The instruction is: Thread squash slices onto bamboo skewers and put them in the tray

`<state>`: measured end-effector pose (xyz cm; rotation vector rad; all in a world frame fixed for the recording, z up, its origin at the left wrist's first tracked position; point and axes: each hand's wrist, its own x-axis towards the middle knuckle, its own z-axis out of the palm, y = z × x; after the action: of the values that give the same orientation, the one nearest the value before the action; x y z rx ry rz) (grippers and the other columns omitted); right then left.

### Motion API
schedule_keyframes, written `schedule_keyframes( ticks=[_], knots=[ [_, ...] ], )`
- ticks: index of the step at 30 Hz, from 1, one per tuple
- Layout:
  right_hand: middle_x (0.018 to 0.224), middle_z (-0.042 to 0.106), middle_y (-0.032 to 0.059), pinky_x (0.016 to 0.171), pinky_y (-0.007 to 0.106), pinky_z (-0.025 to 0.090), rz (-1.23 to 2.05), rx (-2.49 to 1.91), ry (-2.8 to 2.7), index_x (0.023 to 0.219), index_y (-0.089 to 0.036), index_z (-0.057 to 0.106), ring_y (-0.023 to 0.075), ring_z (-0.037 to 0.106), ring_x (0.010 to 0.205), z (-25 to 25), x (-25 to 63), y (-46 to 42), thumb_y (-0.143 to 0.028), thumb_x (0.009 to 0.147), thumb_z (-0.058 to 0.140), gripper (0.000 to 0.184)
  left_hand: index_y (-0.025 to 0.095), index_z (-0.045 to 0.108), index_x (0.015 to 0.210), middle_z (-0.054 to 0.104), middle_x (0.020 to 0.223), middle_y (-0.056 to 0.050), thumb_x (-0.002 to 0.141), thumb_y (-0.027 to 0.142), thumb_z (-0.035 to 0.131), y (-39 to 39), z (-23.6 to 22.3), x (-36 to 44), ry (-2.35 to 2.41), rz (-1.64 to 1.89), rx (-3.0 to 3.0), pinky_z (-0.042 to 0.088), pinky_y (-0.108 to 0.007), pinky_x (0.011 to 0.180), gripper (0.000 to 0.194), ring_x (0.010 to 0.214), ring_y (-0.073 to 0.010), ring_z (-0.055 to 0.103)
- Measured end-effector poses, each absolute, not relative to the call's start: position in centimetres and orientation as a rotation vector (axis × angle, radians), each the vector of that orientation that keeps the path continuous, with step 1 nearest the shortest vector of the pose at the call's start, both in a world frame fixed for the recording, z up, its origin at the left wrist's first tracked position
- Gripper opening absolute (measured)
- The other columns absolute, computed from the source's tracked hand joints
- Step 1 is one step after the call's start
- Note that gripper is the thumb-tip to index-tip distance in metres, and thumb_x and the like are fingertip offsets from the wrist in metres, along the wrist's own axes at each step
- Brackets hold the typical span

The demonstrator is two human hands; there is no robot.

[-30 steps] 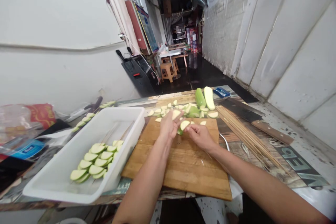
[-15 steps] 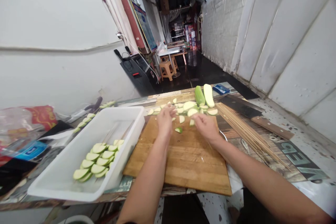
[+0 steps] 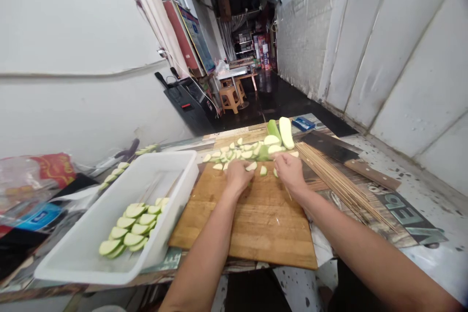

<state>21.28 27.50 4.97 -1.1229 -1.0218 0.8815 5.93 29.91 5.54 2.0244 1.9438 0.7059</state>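
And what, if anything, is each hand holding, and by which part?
The right hand seems to hold a thin stick, its gripped part hidden. The left hand is at a vegetable slice; whether gripping, I cannot tell.

From here the left hand (image 3: 238, 176) hides most of its fingers; whether the right hand (image 3: 291, 171) grips anything, I can't make out. The plastic bag (image 3: 25, 175), cut off at left, is blurred, and print on the far boxes (image 3: 262, 51) is too small.
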Motion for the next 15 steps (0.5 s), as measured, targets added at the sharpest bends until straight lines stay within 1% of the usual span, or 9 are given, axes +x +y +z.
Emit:
schedule_keyframes(
  ticks=[4,5,6,10,15],
  knots=[
    [0.045,0.043,-0.005,0.038,0.018,0.026,0.876,-1.132,-1.052,0.078,-0.012,0.063,0.0068,0.035,0.039,4.9,21.2,27.4,-0.032,0.073,0.049,0.025,0.02,0.061,0.094,0.063,0.085,-0.004,0.063,0.022,0.061,29.7,6.0,6.0,1.953,0.652,1.974,0.035,-0.025,0.068,0.031,0.078,-0.0172,0.054],
    [0.045,0.043,-0.0049,0.038,0.018,0.026,0.88,-1.13,-1.057,0.078,-0.013,0.063,0.0069,0.035,0.039,4.9,21.2,27.4,-0.032,0.073,0.049,0.024,0.02,0.061,0.096,0.064,0.084,-0.003,0.064,0.023,0.061,29.6,6.1,6.0,1.94,0.64,1.978,0.035,-0.025,0.067,0.032,0.077,-0.0171,0.054],
    [0.045,0.044,-0.0048,0.038,0.018,0.027,0.883,-1.128,-1.06,0.078,-0.012,0.063,0.007,0.035,0.039,4.9,21.2,27.4,-0.031,0.073,0.049,0.024,0.02,0.062,0.095,0.064,0.082,-0.003,0.064,0.024,0.06,29.5,6.2,6.1,1.926,0.621,1.988,0.035,-0.025,0.065,0.031,0.076,-0.0173,0.055],
    [0.045,0.044,-0.0046,0.038,0.018,0.027,0.885,-1.128,-1.046,0.078,-0.012,0.063,0.0071,0.035,0.039,5.0,21.1,27.3,-0.032,0.073,0.049,0.025,0.021,0.066,0.078,0.064,0.072,-0.001,0.063,0.022,0.059,29.3,6.6,6.1,1.888,0.55,1.957,0.034,-0.025,0.063,0.017,0.072,-0.0179,0.055],
    [0.045,0.044,-0.0052,0.038,0.019,0.027,0.893,-1.115,-1.05,0.079,-0.012,0.063,0.0072,0.035,0.039,4.9,21.2,27.4,-0.034,0.073,0.05,0.026,0.02,0.066,0.069,0.063,0.064,-0.001,0.059,0.014,0.059,29.3,6.4,5.9,1.835,0.737,1.898,0.033,-0.024,0.059,0.014,0.064,-0.0157,0.054]
  ],
)
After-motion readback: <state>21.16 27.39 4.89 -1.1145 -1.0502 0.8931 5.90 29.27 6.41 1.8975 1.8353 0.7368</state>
